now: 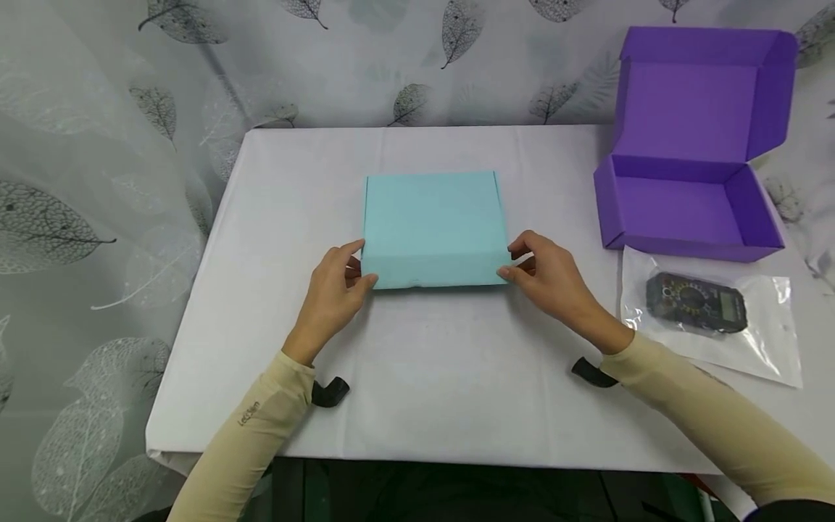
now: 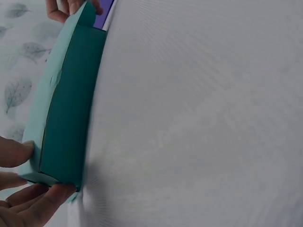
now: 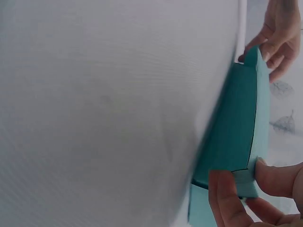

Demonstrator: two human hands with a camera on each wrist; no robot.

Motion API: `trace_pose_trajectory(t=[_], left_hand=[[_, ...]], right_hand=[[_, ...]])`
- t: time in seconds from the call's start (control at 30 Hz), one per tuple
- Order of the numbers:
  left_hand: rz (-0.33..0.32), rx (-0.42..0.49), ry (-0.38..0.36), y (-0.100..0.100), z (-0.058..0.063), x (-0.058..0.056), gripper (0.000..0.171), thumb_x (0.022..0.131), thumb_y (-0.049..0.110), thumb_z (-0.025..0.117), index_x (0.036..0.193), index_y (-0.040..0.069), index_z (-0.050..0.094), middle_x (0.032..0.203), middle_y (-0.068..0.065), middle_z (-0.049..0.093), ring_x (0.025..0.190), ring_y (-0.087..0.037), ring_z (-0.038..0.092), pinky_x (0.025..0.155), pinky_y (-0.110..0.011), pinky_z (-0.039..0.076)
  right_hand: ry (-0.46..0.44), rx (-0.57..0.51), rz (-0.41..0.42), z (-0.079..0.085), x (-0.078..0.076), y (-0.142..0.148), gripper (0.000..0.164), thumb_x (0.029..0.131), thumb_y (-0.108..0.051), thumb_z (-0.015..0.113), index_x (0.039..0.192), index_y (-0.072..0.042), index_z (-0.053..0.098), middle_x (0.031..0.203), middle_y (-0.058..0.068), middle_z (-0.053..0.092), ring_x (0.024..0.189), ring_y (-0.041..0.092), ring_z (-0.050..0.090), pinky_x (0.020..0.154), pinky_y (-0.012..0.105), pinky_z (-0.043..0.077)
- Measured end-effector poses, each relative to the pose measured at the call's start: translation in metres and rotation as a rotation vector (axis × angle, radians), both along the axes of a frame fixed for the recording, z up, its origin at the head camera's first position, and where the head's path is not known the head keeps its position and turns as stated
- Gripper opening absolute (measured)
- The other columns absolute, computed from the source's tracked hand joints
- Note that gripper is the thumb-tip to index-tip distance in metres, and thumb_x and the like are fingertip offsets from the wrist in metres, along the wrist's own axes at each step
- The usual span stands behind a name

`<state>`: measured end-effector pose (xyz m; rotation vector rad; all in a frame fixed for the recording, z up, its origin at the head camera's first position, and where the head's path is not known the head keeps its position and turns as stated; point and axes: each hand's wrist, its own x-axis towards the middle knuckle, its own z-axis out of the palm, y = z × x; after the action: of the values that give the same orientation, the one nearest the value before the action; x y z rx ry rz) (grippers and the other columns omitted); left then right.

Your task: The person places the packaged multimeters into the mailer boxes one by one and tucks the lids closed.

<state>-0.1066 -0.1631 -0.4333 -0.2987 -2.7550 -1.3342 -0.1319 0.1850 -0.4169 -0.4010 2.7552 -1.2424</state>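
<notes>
A turquoise cardboard box sits mid-table with its lid down. The lid's front flap juts out over the darker front wall, not tucked in. My left hand pinches the flap's left front corner between thumb and fingers. At the right front corner, my right hand pinches the flap in the same way. In the right wrist view, fingers press at the small side tab while the thumb lies on the top edge. The inside of the box is hidden.
At the right stands an open purple box. In front of it, a dark multimeter lies in or on a clear plastic bag. A white cloth covers the table; a leaf-patterned curtain hangs behind.
</notes>
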Motion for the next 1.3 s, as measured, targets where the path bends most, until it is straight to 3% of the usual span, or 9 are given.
trace_pose_trajectory(t=[0.3, 0.47, 0.67, 0.93, 1.17, 1.3], left_hand=[[-0.014, -0.009, 0.049, -0.001, -0.005, -0.002, 0.058, 0.091, -0.004, 0.078, 0.143, -0.009, 0.052, 0.105, -0.021, 0.056, 0.095, -0.033, 0.063, 0.088, -0.041, 0.058], [-0.001, -0.053, 0.067, 0.0, -0.005, -0.003, 0.057, 0.091, -0.002, 0.079, 0.141, -0.008, 0.053, 0.104, -0.02, 0.057, 0.094, -0.033, 0.064, 0.086, -0.04, 0.058], [-0.007, -0.116, 0.092, 0.0, -0.005, -0.006, 0.056, 0.089, 0.001, 0.082, 0.138, -0.006, 0.055, 0.102, -0.019, 0.058, 0.09, -0.034, 0.067, 0.082, -0.042, 0.058], [-0.037, -0.186, 0.11, -0.003, -0.002, -0.013, 0.055, 0.086, 0.002, 0.086, 0.13, -0.006, 0.055, 0.095, -0.017, 0.06, 0.084, -0.032, 0.061, 0.074, -0.045, 0.052], [-0.058, -0.251, 0.07, -0.003, 0.0, -0.018, 0.074, 0.088, 0.004, 0.085, 0.151, -0.004, 0.048, 0.099, -0.017, 0.06, 0.084, -0.029, 0.06, 0.073, -0.042, 0.051], [-0.067, -0.291, 0.062, -0.002, 0.001, -0.02, 0.072, 0.088, 0.004, 0.085, 0.151, -0.002, 0.051, 0.106, -0.02, 0.062, 0.088, -0.029, 0.066, 0.075, -0.04, 0.055]], right_hand=[[-0.062, 0.008, 0.025, -0.002, -0.006, -0.001, 0.045, 0.095, -0.007, 0.078, 0.128, 0.002, 0.048, 0.129, 0.021, 0.06, 0.102, 0.036, 0.071, 0.082, 0.05, 0.056], [-0.033, 0.033, 0.064, -0.004, -0.011, 0.0, 0.06, 0.095, -0.008, 0.078, 0.143, 0.0, 0.043, 0.136, 0.029, 0.061, 0.1, 0.037, 0.072, 0.083, 0.051, 0.056], [0.023, 0.074, 0.113, -0.005, -0.013, 0.001, 0.076, 0.095, -0.007, 0.078, 0.158, -0.005, 0.036, 0.129, 0.033, 0.063, 0.099, 0.04, 0.073, 0.082, 0.053, 0.058], [0.092, 0.113, 0.161, -0.008, -0.017, 0.0, 0.074, 0.093, -0.003, 0.079, 0.157, -0.002, 0.042, 0.111, 0.028, 0.072, 0.093, 0.036, 0.075, 0.078, 0.05, 0.059], [0.124, 0.196, 0.187, -0.007, -0.021, -0.003, 0.067, 0.093, -0.004, 0.079, 0.151, 0.004, 0.048, 0.115, 0.031, 0.07, 0.092, 0.037, 0.075, 0.077, 0.049, 0.059], [0.14, 0.259, 0.201, -0.003, -0.021, -0.005, 0.065, 0.094, -0.005, 0.078, 0.151, 0.005, 0.047, 0.117, 0.031, 0.069, 0.092, 0.038, 0.074, 0.08, 0.051, 0.058]])
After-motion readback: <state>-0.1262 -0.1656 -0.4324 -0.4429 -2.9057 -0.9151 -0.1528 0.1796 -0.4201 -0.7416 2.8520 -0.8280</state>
